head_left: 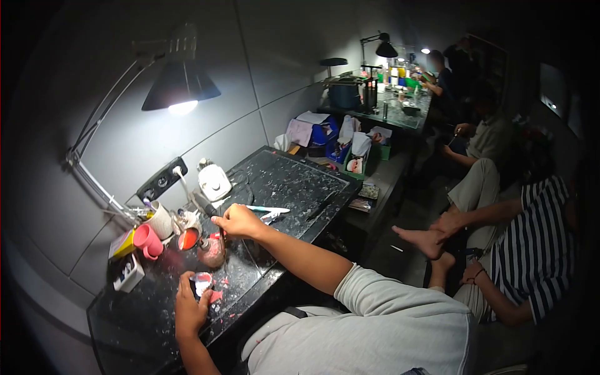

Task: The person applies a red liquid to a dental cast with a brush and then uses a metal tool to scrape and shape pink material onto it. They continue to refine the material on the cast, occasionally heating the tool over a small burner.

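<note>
My left hand (190, 307) is closed around a small dental model (202, 284), white with pink wax on it, low over the black tabletop. A loose scrap of pink wax (216, 295) lies beside its thumb. My right hand (240, 220) pinches a slim tool with a dark handle (204, 205); its tip is hard to make out. Below that hand stands a round, reddish glass burner (212, 253). Just left of it is a small round dish holding orange-red wax (187, 239).
A pink mug (148, 241), a ribbed cup of tools (161, 220) and a white box (129, 274) line the left side. A white device (214, 182) stands near the wall below a lit lamp (181, 87). A person in stripes (531, 244) sits at the right.
</note>
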Available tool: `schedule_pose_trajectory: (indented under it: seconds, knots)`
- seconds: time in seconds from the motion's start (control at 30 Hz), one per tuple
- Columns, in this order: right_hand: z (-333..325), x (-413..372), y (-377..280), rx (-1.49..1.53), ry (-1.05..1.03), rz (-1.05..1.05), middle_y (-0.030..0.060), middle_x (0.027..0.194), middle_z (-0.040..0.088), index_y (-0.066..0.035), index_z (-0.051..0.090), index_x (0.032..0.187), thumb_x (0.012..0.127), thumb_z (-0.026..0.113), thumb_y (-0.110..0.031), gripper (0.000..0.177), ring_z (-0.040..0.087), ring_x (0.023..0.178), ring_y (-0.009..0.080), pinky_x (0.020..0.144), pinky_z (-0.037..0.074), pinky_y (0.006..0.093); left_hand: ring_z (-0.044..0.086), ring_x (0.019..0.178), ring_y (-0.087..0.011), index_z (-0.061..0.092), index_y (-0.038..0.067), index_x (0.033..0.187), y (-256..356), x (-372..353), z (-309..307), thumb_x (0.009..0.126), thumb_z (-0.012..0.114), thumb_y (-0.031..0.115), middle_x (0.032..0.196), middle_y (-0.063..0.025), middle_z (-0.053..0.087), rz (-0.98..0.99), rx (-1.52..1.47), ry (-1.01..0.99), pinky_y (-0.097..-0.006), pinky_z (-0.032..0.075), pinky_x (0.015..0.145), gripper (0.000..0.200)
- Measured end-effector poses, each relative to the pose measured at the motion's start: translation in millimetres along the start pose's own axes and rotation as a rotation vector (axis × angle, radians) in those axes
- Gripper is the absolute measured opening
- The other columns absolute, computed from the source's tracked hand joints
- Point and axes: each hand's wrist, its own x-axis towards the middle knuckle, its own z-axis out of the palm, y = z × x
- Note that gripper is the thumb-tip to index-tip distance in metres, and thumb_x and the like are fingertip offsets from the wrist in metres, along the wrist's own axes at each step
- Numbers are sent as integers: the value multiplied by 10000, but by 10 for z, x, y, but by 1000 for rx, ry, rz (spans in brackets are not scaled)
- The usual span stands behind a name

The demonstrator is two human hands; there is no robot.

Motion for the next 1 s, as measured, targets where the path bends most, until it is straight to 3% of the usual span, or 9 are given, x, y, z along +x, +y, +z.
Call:
schedule_pose_trajectory:
  seconds: [0.2,0.23,0.27,0.33,0.4,0.5,0.6,0.7,1.0]
  knots:
    - [-904,103,-331,185,-30,-140,101,700,743,36,736,917,973,708,-265,307,672,527,140,491,540,270,551,1237,-446,457,18,1387,72,-62,-73,833,804,159,1309,-246,599,-50,45,-81,-481,396,1085,669]
    - [-1142,90,-437,365,14,-252,124,759,748,63,701,1033,982,688,-252,320,688,564,149,462,517,271,520,1296,-425,443,25,1407,124,-68,-104,841,798,165,1351,-230,582,-84,33,-118,-495,340,1145,682]
    - [-1366,392,-155,763,-123,-816,145,850,752,75,604,1232,979,685,-271,436,667,575,147,445,497,270,520,1296,-425,443,25,1407,121,-78,-93,841,798,165,1351,-230,582,-81,19,-121,-495,340,1145,682]
    - [-1871,23,-775,470,288,-367,152,966,748,34,502,1366,967,705,-319,569,647,594,156,475,505,259,523,1301,-411,427,20,1422,98,-87,-102,849,792,180,1363,-223,576,-44,106,-104,-519,309,1178,698]
    - [-2204,-105,-972,508,324,-526,156,1001,744,-25,429,1443,961,717,-347,647,619,604,142,540,535,257,520,1311,-400,414,21,1437,106,-92,-117,856,786,196,1364,-217,575,-56,103,-120,-543,276,1201,711]
    - [-2402,-401,-1241,214,-141,-989,102,987,754,-45,652,1215,922,755,-282,390,647,626,121,575,541,247,522,1308,-400,413,21,1439,43,-86,-104,861,781,207,1367,-215,575,-4,125,-113,-545,276,1197,710]
    - [-2441,-924,-1515,-279,-1021,-740,111,1185,747,-88,752,1206,874,811,-353,428,738,978,178,763,602,320,522,1306,-402,415,22,1438,47,-91,-89,864,777,214,1368,-214,575,4,130,-114,-551,274,1197,706]
    - [-2330,-1095,-1471,-393,-971,-796,152,1220,731,-62,750,1216,868,818,-332,446,724,1071,287,897,569,373,523,1302,-402,428,23,1429,75,-87,-111,863,777,214,1358,-211,581,-1,120,-113,-550,282,1191,692]
    - [-2339,-1198,-1301,-535,-941,-595,153,1200,734,-46,740,1209,891,801,-328,429,713,1099,281,916,565,374,527,1292,-403,427,23,1433,103,-73,-124,863,778,207,1357,-213,580,-9,105,-106,-530,295,1185,694]
